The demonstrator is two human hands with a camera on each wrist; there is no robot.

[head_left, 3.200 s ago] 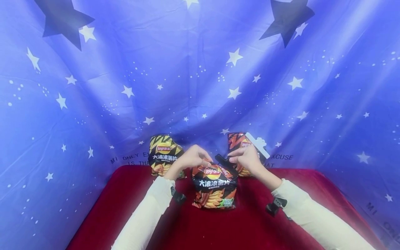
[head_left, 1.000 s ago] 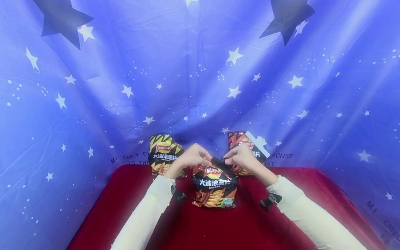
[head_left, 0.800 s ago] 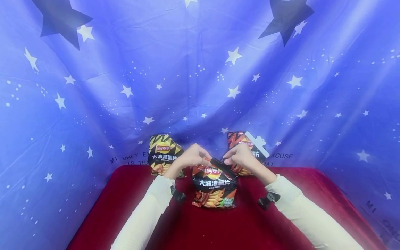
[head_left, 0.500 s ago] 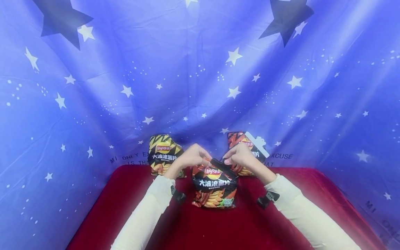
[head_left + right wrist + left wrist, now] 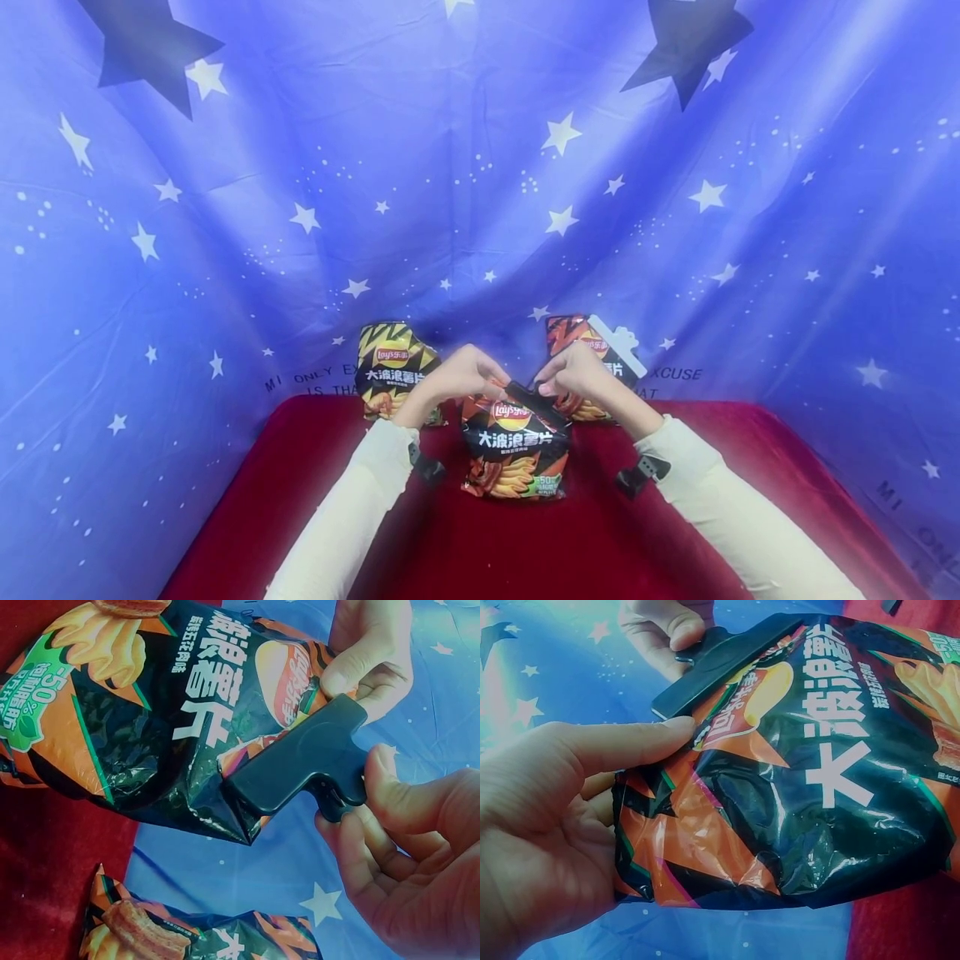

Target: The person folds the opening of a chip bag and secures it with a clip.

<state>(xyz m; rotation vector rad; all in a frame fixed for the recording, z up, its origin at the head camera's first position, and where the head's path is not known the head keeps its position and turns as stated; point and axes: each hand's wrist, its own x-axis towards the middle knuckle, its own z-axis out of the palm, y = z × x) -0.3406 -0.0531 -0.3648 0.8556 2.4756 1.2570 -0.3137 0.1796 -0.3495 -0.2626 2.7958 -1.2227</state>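
Note:
An orange and black potato chip bag [image 5: 513,467] stands at the middle of the red cloth, its top right corner folded down. My left hand [image 5: 468,372] pinches the top edge between thumb and fingers, as the left wrist view shows on the bag's orange end [image 5: 705,847]. A black bag clip [image 5: 300,757] lies slantwise across the folded corner, the bag's film between its long jaws. With thumb and fingers, my right hand [image 5: 420,840] holds the clip's rounded handles. The clip's far end reaches close to the left thumb.
Behind on the left stands a yellow and black chip bag [image 5: 393,367]. A red and black chip bag [image 5: 566,333] stands at the back right, a white clip [image 5: 618,346] across its corner. Red cloth [image 5: 525,550] covers the table, with a blue starry curtain [image 5: 450,167] behind.
Over the last few seconds my right hand has moved slightly left with the black clip, closer to my left hand. My left hand and the bag have stayed nearly still.

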